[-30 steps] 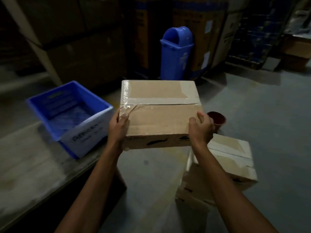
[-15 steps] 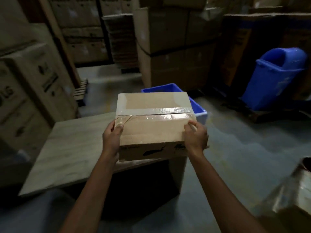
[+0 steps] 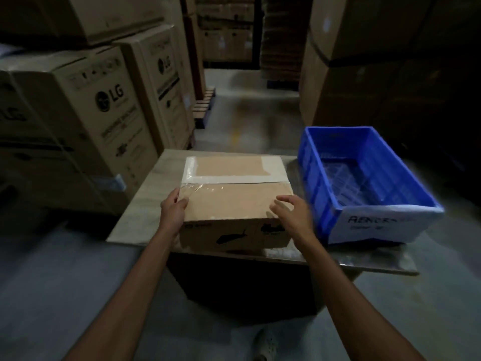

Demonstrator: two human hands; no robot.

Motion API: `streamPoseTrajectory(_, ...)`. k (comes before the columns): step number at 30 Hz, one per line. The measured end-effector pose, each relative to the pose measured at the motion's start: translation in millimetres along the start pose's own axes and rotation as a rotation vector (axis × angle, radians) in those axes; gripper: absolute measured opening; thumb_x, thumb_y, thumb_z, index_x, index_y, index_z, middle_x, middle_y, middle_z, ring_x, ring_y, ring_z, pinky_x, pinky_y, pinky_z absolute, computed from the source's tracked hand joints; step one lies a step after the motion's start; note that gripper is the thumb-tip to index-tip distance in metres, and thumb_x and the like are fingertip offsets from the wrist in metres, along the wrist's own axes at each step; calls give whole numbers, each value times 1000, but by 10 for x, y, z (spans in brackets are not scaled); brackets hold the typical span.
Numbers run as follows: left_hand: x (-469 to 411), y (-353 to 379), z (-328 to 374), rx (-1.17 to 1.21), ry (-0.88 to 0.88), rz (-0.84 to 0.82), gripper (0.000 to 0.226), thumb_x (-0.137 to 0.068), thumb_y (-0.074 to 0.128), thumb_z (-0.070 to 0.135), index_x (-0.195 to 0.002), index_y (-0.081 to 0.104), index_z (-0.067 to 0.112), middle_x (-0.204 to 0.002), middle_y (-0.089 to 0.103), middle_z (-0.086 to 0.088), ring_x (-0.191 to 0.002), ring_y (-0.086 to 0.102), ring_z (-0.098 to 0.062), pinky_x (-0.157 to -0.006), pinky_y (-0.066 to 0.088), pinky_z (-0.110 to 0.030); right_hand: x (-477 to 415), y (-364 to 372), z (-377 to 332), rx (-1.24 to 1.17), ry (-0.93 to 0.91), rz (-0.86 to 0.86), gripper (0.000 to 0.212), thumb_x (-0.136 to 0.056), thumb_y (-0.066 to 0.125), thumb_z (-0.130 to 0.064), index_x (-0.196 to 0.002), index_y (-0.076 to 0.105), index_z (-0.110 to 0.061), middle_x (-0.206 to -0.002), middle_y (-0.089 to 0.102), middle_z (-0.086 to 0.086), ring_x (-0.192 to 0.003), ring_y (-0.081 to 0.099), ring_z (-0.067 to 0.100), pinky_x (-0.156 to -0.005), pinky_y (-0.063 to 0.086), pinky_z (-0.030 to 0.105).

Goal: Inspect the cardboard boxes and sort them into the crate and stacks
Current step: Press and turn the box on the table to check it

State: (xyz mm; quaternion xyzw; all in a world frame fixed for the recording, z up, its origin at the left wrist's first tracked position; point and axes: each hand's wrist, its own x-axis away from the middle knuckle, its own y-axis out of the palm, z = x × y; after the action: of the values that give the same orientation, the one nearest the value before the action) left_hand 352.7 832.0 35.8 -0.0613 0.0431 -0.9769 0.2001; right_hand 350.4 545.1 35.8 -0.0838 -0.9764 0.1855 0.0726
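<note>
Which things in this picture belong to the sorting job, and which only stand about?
Job: box, held by the left hand, with the right hand at its corner; crate; table.
Standing about: LG cartons; pallet; shoe.

Taped brown cardboard box (image 3: 235,201) lies flat on the table (image 3: 145,204), just beside the blue crate (image 3: 315,183)
</note>
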Motion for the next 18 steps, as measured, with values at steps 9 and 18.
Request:
streamPoseTrajectory(9,-940,216,-225,-258,-68,-46,43,-102,46,9,-145,47,11,-142,48,-9,-125,50,-24,-91,44,-25,-1154,461,246,72,51,-71,37,-77,82,-31,-109,66,-42,-136,59,-1,-121,58,18,-97,55,46)
streamPoseTrajectory(18,-1483,314,-671,-421,-118,-132,57,-100,56,16,-153,35,16,-157,35,-9,-141,37,-27,-115,35,-41,-1632,815,309,232,71,-73,50,-81,79,-19,-129,64,-23,-139,51,5,-129,49,25,-105,46,41)
